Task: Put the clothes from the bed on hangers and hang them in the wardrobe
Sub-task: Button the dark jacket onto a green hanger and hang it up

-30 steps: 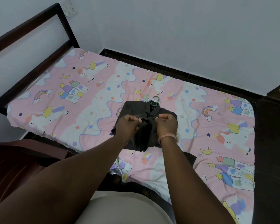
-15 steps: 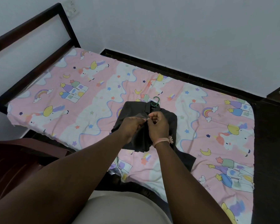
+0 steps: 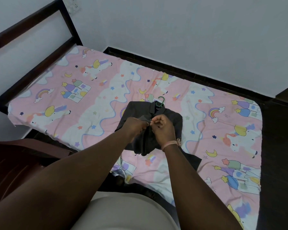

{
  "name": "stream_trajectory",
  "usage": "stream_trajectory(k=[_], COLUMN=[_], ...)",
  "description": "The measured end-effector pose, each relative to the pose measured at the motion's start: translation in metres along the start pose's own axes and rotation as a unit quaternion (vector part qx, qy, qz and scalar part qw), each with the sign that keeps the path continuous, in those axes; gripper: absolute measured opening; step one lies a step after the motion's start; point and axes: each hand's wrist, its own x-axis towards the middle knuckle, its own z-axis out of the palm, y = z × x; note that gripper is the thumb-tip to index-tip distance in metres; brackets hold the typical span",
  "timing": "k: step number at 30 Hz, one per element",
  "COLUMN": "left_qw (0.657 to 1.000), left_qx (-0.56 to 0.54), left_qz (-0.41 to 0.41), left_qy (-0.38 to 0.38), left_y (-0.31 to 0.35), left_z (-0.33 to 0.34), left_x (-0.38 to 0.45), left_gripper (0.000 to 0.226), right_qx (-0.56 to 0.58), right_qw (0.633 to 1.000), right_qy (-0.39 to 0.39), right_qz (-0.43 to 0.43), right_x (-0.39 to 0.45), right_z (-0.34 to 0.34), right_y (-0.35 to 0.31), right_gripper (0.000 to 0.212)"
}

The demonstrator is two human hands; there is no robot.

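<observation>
A dark grey collared shirt [image 3: 176, 120] lies flat in the middle of the bed [image 3: 96, 90], which has a pink unicorn-print sheet. The hook of a green hanger [image 3: 162, 100] sticks out above its collar; the hanger's other parts are hidden inside the shirt. My left hand [image 3: 135, 127] and my right hand [image 3: 163, 128] meet at the shirt's front, just below the collar, each pinching an edge of the placket. A pink band circles my right wrist. A second dark piece of cloth [image 3: 192, 159] shows under my right forearm.
The dark wooden headboard [image 3: 32, 47] stands at the left, a white wall behind the bed. A dark red chair [image 3: 15, 163] sits at the lower left. Dark furniture [image 3: 279, 146] borders the bed's right side.
My hands, apart on the shirt's two front edges a second ago, have come together at the placket below the collar. The shirt itself has stayed in place.
</observation>
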Motion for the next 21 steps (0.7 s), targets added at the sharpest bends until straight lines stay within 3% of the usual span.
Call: stream_trajectory(k=[11, 14, 17, 19, 21], left_qw=[0.999, 1.000, 0.988, 0.969, 0.963], left_qx=[0.010, 0.006, -0.104, -0.175, -0.181], left_qz=[0.051, 0.008, -0.069, -0.109, -0.130], left_qy=[0.006, -0.013, -0.092, -0.135, -0.155], left_y=[-0.006, -0.007, -0.005, -0.006, -0.006], left_z=[0.004, 0.007, 0.016, 0.019, 0.018], left_x=[0.007, 0.013, 0.012, 0.010, 0.007], left_gripper=[0.026, 0.025, 0.025, 0.029, 0.035], right_qx=[0.045, 0.180, 0.369, 0.382, 0.346], right_qw=[0.998, 0.975, 0.899, 0.888, 0.907], right_qy=[-0.022, -0.022, -0.033, -0.036, -0.036], right_qz=[0.036, 0.129, 0.235, 0.253, 0.238], right_x=[0.000, 0.001, 0.000, 0.003, 0.004], right_z=[0.003, -0.002, -0.009, -0.012, -0.015], right_y=[0.003, 0.006, 0.006, 0.007, 0.009], right_gripper=[0.023, 0.025, 0.023, 0.021, 0.017])
